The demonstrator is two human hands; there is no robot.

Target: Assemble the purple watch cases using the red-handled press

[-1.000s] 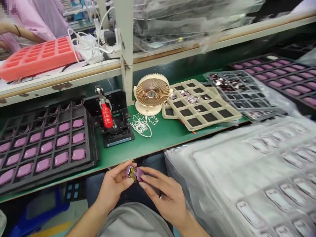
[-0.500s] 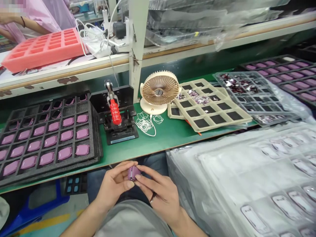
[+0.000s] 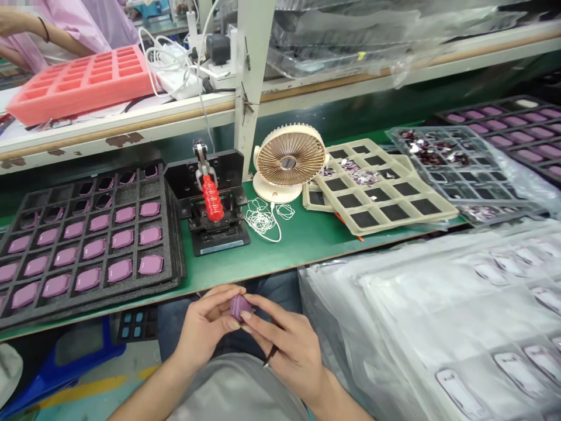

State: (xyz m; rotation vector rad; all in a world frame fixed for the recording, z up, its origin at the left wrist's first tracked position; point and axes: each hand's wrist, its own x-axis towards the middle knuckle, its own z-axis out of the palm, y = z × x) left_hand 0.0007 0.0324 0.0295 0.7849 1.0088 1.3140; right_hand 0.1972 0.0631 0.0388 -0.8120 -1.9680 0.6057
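Between my two hands, above my lap and just in front of the bench edge, is a small purple casing (image 3: 241, 306), tilted on its side. My left hand (image 3: 209, 320) pinches its left side with thumb and fingertips. On the other side my right hand (image 3: 284, 334), with a dark ring on one finger, grips the casing with thumb and fingers. Fingertips cover part of it. Purple casings of a similar look (image 3: 120, 270) lie in the cells of a black foam tray (image 3: 179, 257) at the left; dark-faced frames sit in its far rows.
A toggle-clamp fixture with a red handle (image 3: 213, 200) stands beside a cream fan (image 3: 289, 164). Beige trays (image 3: 363, 219) with small parts lie right of it. Plastic-wrapped sheets (image 3: 394, 304) fill the right front. A pink foam tray (image 3: 83, 88) and a person's arm (image 3: 61, 41) are beyond the shelf.
The casing has turned slightly between my fingers, so the light strip along its edge no longer shows. The camera view has shifted a little, moving the bench rightward in the picture.
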